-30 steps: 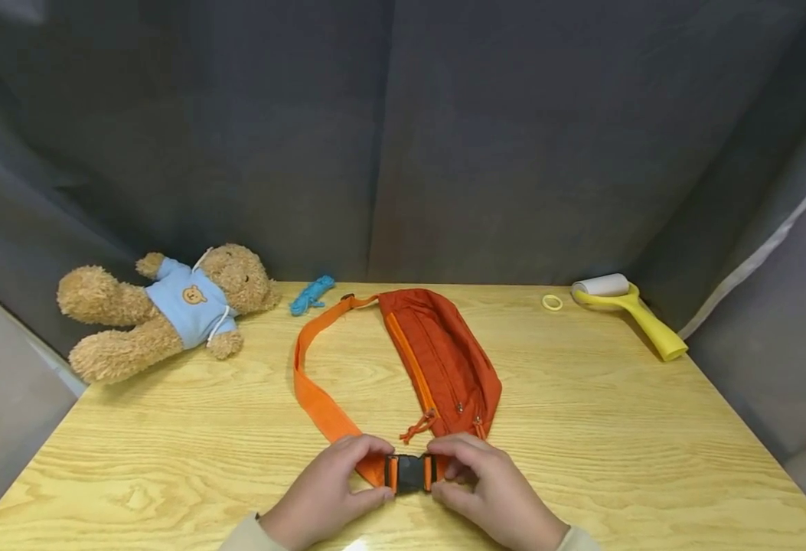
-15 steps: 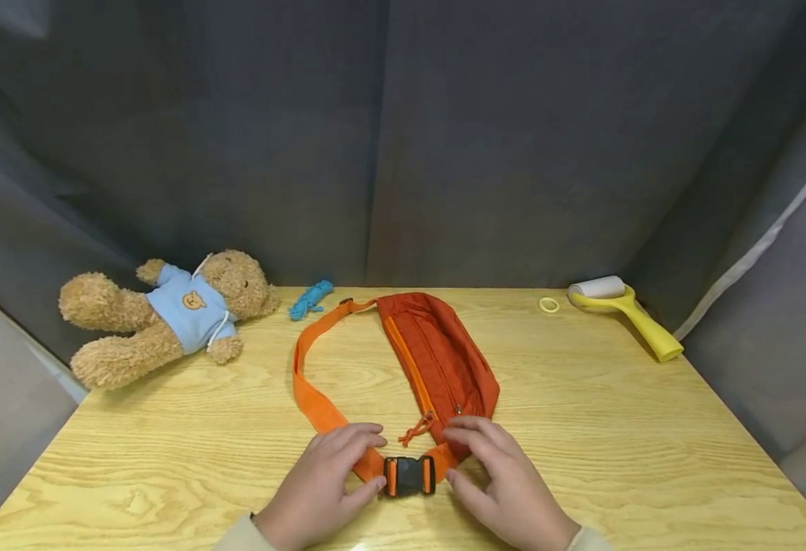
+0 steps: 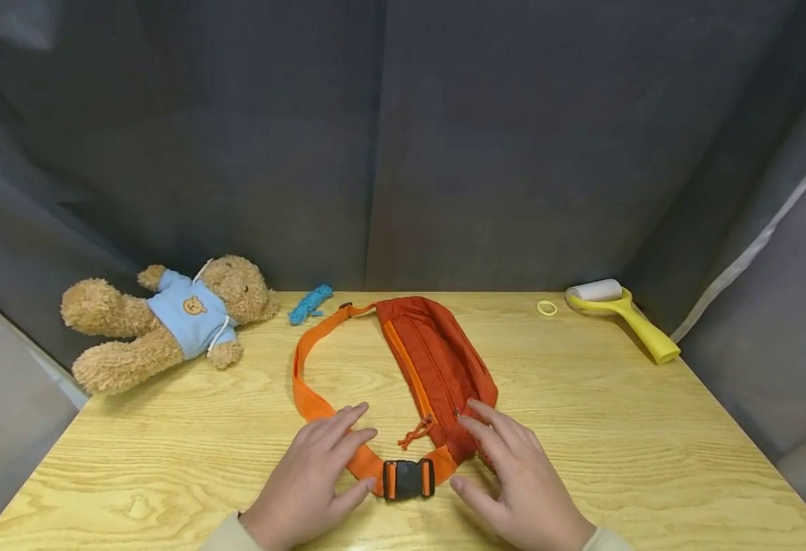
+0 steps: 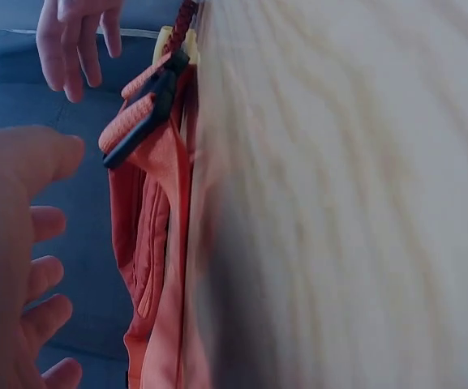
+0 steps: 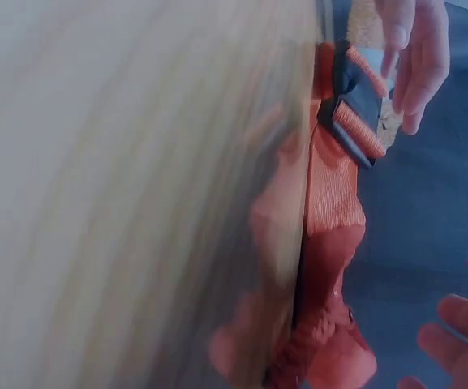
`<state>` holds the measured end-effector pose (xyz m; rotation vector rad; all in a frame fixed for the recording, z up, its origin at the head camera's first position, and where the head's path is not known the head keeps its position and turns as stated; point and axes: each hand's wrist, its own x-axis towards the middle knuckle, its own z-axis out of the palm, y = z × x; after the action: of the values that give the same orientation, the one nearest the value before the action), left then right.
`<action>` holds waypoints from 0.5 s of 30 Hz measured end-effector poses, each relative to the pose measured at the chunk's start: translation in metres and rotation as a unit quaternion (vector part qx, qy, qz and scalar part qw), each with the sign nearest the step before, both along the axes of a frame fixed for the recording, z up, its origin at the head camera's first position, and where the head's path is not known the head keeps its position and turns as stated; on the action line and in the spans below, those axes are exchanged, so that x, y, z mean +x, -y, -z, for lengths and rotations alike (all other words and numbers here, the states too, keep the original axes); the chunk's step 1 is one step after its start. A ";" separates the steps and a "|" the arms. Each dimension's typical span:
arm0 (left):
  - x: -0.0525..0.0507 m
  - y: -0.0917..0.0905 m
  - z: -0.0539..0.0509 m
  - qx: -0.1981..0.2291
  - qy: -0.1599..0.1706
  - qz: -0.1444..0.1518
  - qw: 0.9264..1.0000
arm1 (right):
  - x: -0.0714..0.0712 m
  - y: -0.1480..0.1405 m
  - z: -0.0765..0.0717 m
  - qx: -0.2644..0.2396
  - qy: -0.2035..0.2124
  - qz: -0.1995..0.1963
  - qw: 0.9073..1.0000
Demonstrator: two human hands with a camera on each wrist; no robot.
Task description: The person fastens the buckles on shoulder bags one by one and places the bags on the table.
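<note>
A red-orange waist bag [image 3: 437, 360] lies on the wooden table, its orange strap [image 3: 308, 398] looped out to the left. Joined at the front of the loop is a black side-release buckle [image 3: 409, 480], with both halves together. My left hand [image 3: 309, 478] hovers just left of the buckle with fingers spread, gripping nothing. On the other side, my right hand [image 3: 530, 482] is spread above the bag's near end, also holding nothing. Both wrist views show a gap between the fingers and the buckle [image 4: 148, 117]. The right fingers partly cover the bag's near corner in the head view.
A teddy bear [image 3: 192, 314] in a blue hoodie lies at the back left. Beside it is a bundle of blue cord [image 3: 311, 304]. A yellow ring [image 3: 546, 308] and a yellow-handled lint roller [image 3: 623, 310] lie at the back right. Dark curtains [image 3: 272, 153] enclose the table.
Both hands have let go of the buckle and drawn apart, left hand leftward, right hand rightward, with fingers spreading. The buckle and bag lie about where they were; the view has shifted slightly.
</note>
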<state>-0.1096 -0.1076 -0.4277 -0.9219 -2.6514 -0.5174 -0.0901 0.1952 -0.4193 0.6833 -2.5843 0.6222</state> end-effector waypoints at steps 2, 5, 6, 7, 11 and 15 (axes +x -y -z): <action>-0.001 0.003 0.000 -0.011 -0.005 -0.004 1.000 | 0.000 -0.003 0.000 0.020 0.002 0.004 1.000; -0.002 0.007 0.000 -0.031 -0.007 -0.010 0.999 | -0.001 -0.006 0.000 0.051 0.005 0.007 0.999; -0.002 0.009 0.001 -0.040 -0.004 -0.012 0.999 | -0.001 -0.008 0.000 0.062 0.005 0.009 0.998; -0.002 0.010 0.001 -0.046 0.000 -0.014 0.999 | -0.001 -0.009 0.000 0.072 0.006 0.011 0.997; -0.001 0.015 0.001 -0.071 0.024 -0.028 0.997 | -0.001 -0.012 0.001 0.103 0.011 0.019 0.994; 0.000 0.020 0.000 -0.086 0.036 -0.040 0.995 | -0.001 -0.015 0.001 0.124 0.016 0.024 0.992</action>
<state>-0.1100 -0.1275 -0.4272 -0.8553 -2.8212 -0.3123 -0.0910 0.2102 -0.4204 0.6895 -2.7270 0.3003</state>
